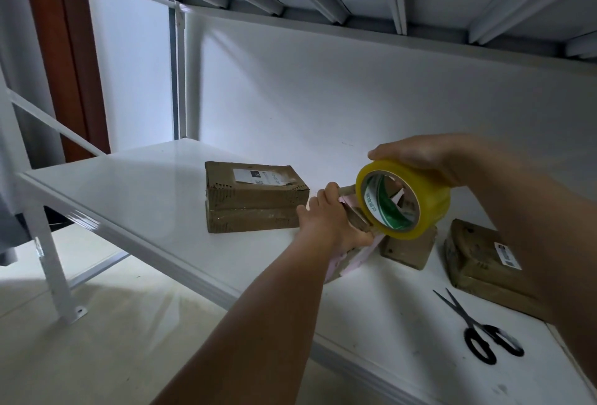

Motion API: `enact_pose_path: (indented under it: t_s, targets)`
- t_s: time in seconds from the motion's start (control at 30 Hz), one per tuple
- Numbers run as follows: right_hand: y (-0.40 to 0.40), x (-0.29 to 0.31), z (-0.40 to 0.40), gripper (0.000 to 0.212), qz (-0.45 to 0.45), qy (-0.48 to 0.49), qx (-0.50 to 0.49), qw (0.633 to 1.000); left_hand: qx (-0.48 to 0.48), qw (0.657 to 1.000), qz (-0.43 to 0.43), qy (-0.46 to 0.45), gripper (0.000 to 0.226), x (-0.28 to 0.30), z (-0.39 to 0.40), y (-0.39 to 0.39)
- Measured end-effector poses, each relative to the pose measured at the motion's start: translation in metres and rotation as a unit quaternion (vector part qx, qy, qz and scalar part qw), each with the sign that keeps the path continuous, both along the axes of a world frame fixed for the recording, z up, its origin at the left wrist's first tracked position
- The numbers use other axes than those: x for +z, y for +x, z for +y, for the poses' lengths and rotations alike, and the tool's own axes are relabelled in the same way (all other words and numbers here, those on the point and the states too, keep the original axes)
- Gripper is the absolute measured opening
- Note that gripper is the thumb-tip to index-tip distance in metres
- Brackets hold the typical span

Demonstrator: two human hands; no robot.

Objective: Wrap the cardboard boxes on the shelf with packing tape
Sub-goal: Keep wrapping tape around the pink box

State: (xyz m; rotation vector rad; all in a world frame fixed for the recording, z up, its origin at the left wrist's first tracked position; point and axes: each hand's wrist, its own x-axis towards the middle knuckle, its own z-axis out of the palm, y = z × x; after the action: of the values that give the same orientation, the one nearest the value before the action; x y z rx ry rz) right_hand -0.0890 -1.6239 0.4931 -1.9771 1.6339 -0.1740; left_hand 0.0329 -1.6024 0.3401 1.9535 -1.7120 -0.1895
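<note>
Our right hand [416, 154] curls over the top of the yellow packing tape roll [403, 199], fingers wrapped round its outer face, so the roll hangs on edge with its open core turned toward us. We judge this hold leaves the roll free to turn and pay out tape. Our left hand [332, 222] closes its grip on the small cardboard box [350, 257] just below and beside the roll, fingers round its upper edge, thumb side toward us. The box is tipped up off the shelf, pink on its near face, with brown flaps showing through the roll's core. Tilting it likely exposes a side for the next pass of tape. Whether a strip already runs from roll to box we cannot tell; the roll hides that junction.

Outward from there, a brown box [408, 249] sits on the shelf [129, 191] directly under the roll, partly covered by it. To the left, apart from our hands, two flat labelled boxes [252, 198] lie stacked, their surfaces glossy as if already taped. At the right another labelled box [481, 259] lies flat, half behind our right forearm. Black scissors [478, 330] rest near the shelf's front edge, within easy reach for cutting the tape.
</note>
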Motion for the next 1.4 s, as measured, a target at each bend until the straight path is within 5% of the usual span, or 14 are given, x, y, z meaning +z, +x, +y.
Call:
enact_pose_path:
  t_s: [0.23,0.37,0.57,0.77,0.87,0.93,1.0,1.1,1.23,1.4]
  targets:
    - [-0.003,0.004,-0.003,0.055,0.004,-0.002,-0.003,1.000,-0.009,0.999,-0.011,0.034,0.103,0.005,-0.004,-0.004]
    - [-0.016,-0.016,-0.001,0.047,0.074,0.046,0.030,0.996,0.053,0.991,0.106,0.061,0.115,0.002,-0.006,0.013]
    - [-0.037,-0.062,-0.001,0.045,0.040,0.082,0.017,0.996,0.033,0.992,0.102,0.065,0.111,-0.003,-0.008,0.018]
    - [-0.022,-0.093,0.002,0.032,0.009,0.051,0.044,0.998,-0.010,0.975,0.056,0.217,0.142,0.014,-0.004,0.027]
    - [-0.015,-0.106,0.004,0.024,-0.048,0.035,0.044,0.997,-0.048,0.952,0.006,0.303,0.107,0.049,-0.002,0.040]
    - [-0.014,-0.112,0.004,0.028,-0.082,0.041,0.036,0.995,-0.043,0.966,-0.042,0.253,0.067,0.081,0.000,0.045]
    - [-0.015,-0.117,0.004,0.032,-0.100,0.041,0.031,0.994,-0.029,0.989,-0.030,0.144,0.057,0.101,0.000,0.042]
    - [-0.018,-0.123,0.003,0.037,-0.126,0.033,0.025,0.991,-0.074,0.987,0.032,0.137,0.078,0.092,-0.008,0.017]
    - [-0.020,-0.144,0.006,0.052,-0.147,0.048,-0.001,0.988,0.017,0.966,-0.174,0.190,0.108,0.039,-0.024,-0.008]
    - [-0.010,-0.167,0.005,0.065,-0.108,0.048,-0.032,0.992,0.033,0.963,-0.207,0.168,0.113,0.034,-0.029,-0.004]
